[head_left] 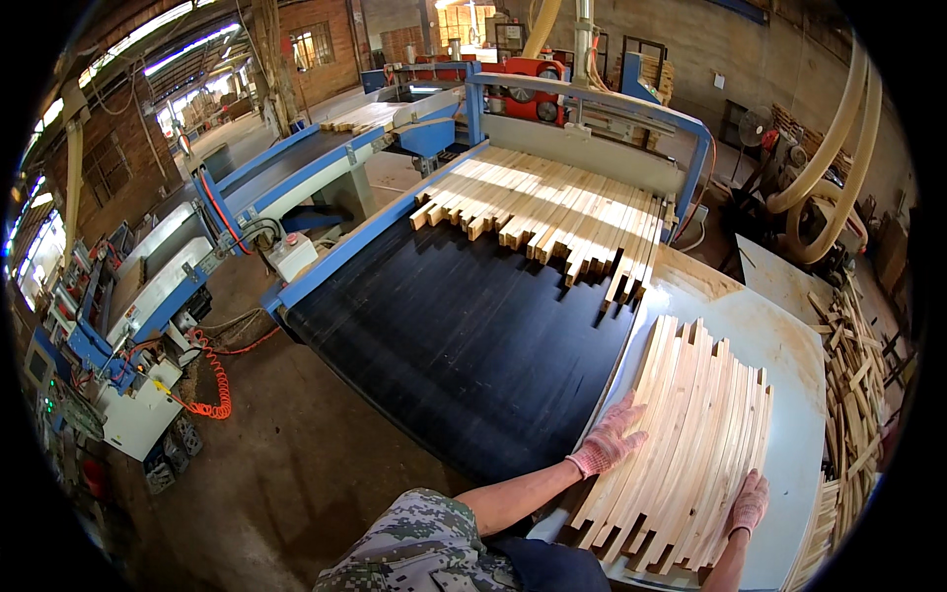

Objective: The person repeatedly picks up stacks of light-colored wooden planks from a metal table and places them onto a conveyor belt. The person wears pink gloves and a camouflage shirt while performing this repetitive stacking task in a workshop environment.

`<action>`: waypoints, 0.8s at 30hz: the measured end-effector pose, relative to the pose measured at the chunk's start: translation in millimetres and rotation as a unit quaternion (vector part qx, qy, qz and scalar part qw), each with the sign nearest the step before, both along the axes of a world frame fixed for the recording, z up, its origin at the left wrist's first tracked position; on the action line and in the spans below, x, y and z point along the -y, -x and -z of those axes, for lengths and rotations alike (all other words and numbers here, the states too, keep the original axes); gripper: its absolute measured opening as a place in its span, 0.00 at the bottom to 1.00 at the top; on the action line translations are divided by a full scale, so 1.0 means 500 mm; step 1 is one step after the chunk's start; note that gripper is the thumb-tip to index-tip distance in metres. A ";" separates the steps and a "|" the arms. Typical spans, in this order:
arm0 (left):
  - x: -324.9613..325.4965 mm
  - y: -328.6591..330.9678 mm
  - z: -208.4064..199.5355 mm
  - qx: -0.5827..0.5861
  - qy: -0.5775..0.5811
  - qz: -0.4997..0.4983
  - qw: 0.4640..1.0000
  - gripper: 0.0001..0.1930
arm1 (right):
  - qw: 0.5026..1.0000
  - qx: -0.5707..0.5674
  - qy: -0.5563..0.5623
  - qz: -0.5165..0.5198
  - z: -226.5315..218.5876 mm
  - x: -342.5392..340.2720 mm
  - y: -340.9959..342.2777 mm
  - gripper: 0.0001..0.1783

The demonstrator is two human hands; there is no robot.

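A batch of pale wooden strips lies side by side on a smooth grey-white table, their ends uneven. My left hand, in a pink-and-white knit glove, rests against the batch's left edge with its fingers spread over the outer strips. Along the right edge is my right hand, gloved the same way, its fingers stretched out against the outermost strip. The batch sits between the two hands. Farther off, another row of wooden strips lies on a black conveyor belt.
A blue frame spans the belt's far end. At left stand a control box, another conveyor and a machine with a coiled orange hose. Loose wood scraps are heaped at right, below thick beige ducts.
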State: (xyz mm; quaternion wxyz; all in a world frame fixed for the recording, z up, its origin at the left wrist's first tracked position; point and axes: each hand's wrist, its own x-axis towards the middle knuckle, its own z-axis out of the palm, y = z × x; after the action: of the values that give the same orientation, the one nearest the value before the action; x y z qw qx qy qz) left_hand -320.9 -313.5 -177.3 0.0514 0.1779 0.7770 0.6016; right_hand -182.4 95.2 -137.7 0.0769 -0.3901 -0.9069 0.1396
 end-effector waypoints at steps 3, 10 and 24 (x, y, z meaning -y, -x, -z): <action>0.001 0.000 0.004 0.005 -0.007 0.000 1.000 0.34 | 1.000 0.003 0.010 -0.003 -0.006 0.005 0.001 0.40; -0.003 0.002 0.008 -0.008 -0.011 -0.001 1.000 0.34 | 1.000 -0.005 -0.004 -0.003 0.003 -0.007 0.000 0.40; -0.002 0.002 0.003 -0.006 -0.011 0.001 1.000 0.33 | 0.999 -0.051 -0.006 -0.012 0.028 -0.024 -0.005 0.36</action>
State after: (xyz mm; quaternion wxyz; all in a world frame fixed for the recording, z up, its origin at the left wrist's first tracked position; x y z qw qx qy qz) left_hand -321.8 -312.6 -178.7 0.0456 0.1831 0.7707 0.6086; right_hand -179.8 107.0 -151.5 0.1233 -0.3712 -0.9072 0.1551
